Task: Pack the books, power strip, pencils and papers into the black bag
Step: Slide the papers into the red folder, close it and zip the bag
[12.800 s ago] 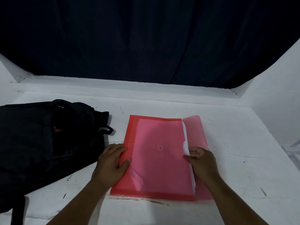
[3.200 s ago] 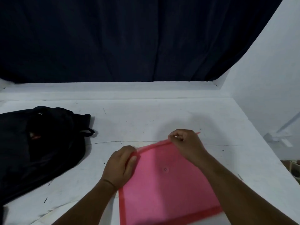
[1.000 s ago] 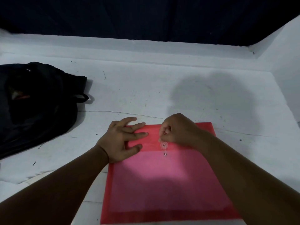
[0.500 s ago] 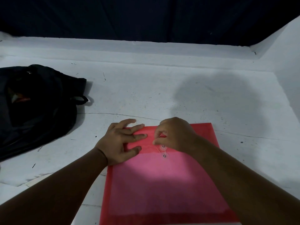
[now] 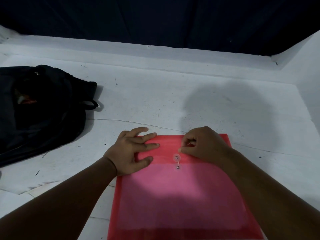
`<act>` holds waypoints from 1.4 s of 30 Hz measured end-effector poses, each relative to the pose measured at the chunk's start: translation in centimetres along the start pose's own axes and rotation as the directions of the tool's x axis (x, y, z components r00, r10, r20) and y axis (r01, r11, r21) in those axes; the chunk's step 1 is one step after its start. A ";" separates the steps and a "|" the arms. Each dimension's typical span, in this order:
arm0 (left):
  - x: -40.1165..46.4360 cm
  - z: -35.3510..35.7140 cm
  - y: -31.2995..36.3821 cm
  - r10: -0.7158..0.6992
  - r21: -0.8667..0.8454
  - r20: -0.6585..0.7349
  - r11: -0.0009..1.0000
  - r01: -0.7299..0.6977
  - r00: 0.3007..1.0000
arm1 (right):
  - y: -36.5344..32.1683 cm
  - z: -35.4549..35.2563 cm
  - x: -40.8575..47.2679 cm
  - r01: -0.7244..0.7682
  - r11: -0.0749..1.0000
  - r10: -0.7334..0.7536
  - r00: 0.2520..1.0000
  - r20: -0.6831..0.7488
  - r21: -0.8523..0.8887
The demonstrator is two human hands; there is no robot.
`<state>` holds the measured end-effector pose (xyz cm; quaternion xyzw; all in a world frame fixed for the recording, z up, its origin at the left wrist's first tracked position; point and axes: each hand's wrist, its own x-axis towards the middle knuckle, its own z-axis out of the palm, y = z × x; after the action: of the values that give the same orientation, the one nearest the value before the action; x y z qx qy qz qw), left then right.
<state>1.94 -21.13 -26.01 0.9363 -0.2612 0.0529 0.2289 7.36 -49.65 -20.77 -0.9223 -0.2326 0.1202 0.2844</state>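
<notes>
Now closing the red string-tie folder: left hand pressing the flap with spread fingers, right hand pinching the string; next, wind it round the buttons

A red folder is lying flat on the white table, near the viewer. The left hand is pressing its flap with spread fingers; the right hand is pinching beside the two clasp buttons. The black bag is sitting far left.

Folder flap now folded shut; right hand pinching at string clasp.
</notes>
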 end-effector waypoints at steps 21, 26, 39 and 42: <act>0.0 0.1 0.2 0.009 0.016 -0.052 1.000 -0.008 0.999 | 0.2 2.1 1.8 0.149 0.988 -0.147 0.987 -0.065 0.028; 0.0 0.1 0.3 0.000 0.021 -0.050 1.000 0.001 0.999 | 0.9 2.0 1.3 0.112 0.993 -0.114 0.990 -0.081 -0.024; 0.8 -1.8 5.3 -0.328 0.194 0.122 0.933 0.302 0.937 | 0.0 1.9 1.0 0.003 0.994 0.011 0.992 -0.126 0.112; 1.3 -0.9 7.2 -0.399 0.119 0.038 0.912 0.392 0.916 | -0.3 1.4 1.1 0.054 0.994 -0.044 0.993 -0.114 0.093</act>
<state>-0.61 -26.73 -22.03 0.9820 -0.0700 -0.0090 0.1754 7.71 -48.25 -21.84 -0.9068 -0.2329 0.0725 0.3438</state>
